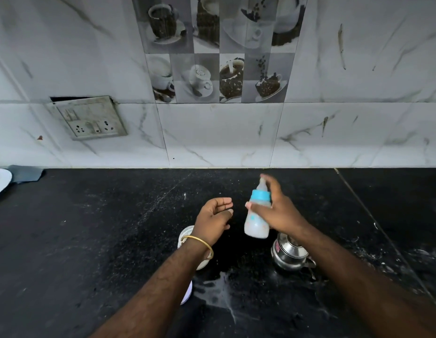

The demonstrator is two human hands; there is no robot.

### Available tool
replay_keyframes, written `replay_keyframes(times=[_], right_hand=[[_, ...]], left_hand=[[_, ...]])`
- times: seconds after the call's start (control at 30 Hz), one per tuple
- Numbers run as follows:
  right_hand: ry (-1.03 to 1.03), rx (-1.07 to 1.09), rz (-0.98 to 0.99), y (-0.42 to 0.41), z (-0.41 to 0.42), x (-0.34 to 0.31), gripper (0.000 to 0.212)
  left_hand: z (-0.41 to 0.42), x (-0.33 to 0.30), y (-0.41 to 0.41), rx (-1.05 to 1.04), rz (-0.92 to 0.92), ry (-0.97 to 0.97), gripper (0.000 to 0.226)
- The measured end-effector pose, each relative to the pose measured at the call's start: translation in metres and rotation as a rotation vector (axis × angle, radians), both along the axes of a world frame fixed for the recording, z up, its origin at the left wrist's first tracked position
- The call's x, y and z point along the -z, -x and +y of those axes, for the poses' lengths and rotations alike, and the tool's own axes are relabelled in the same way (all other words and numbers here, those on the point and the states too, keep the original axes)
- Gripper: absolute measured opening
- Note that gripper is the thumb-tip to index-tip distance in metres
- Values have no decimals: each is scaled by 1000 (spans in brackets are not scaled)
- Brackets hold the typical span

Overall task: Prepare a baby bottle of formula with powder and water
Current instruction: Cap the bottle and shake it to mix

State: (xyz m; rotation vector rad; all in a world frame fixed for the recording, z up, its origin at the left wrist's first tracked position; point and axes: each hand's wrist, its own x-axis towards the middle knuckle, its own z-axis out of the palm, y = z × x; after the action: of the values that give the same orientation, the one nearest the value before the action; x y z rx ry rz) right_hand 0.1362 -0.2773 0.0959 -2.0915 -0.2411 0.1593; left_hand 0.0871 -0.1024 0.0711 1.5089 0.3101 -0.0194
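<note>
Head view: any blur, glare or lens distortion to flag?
Head view: the baby bottle in the right hand is smeared by motion blur, the left hand is sharper; wide-angle bending curves the tiled wall lines and counter edge; glare on the steel pot; lighting is soft and dim.

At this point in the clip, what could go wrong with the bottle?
The right hand holds the baby bottle in the air, blurred as if shaken; it might slip and drop onto the steel kettle below. If the blue collar is not tight, milky liquid may spray out. The wet spill on the black counter could spread toward the white container.
</note>
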Motion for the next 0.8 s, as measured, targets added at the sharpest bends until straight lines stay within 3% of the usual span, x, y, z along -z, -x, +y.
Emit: replay_keyframes(times=[0.1,0.17,0.23,0.3,0.4,0.43,0.53,0.57,0.6,0.7,0.73,0.8], right_hand=[[-499,384,-219,-6,6,-11,81],[-365,370,-267,-3,11,-7,83],[-47,90,-109,4,12,2,82],[-134,108,-116,1,10,-5,80],[-514,405,-331,-10,9,-22,84],[-479,411,-381,-11,9,-21,86],[19,73,-176,4,7,-1,86],[41,16,-120,7,6,0,83],[-55,36,-136,6,5,-5,81],[-501,359,-369,-5,7,-26,81],[-546,421,-427,-5,8,-29,83],[-323,331,-385,-2,9,-15,86]], left_hand=[[1,1,2,-12,-1,8,29],[1,0,4,-15,9,1,28],[-1,0,4,-23,5,3,29],[-1,-1,3,-25,0,14,28],[0,0,4,-25,-1,22,26],[-1,1,4,-24,4,21,25],[-2,1,6,-16,11,21,26],[-2,2,5,-14,6,24,27],[-2,1,5,-11,2,24,27],[-2,2,4,-10,5,20,27],[-1,1,5,-12,6,21,27],[-2,-1,5,-11,5,22,26]])
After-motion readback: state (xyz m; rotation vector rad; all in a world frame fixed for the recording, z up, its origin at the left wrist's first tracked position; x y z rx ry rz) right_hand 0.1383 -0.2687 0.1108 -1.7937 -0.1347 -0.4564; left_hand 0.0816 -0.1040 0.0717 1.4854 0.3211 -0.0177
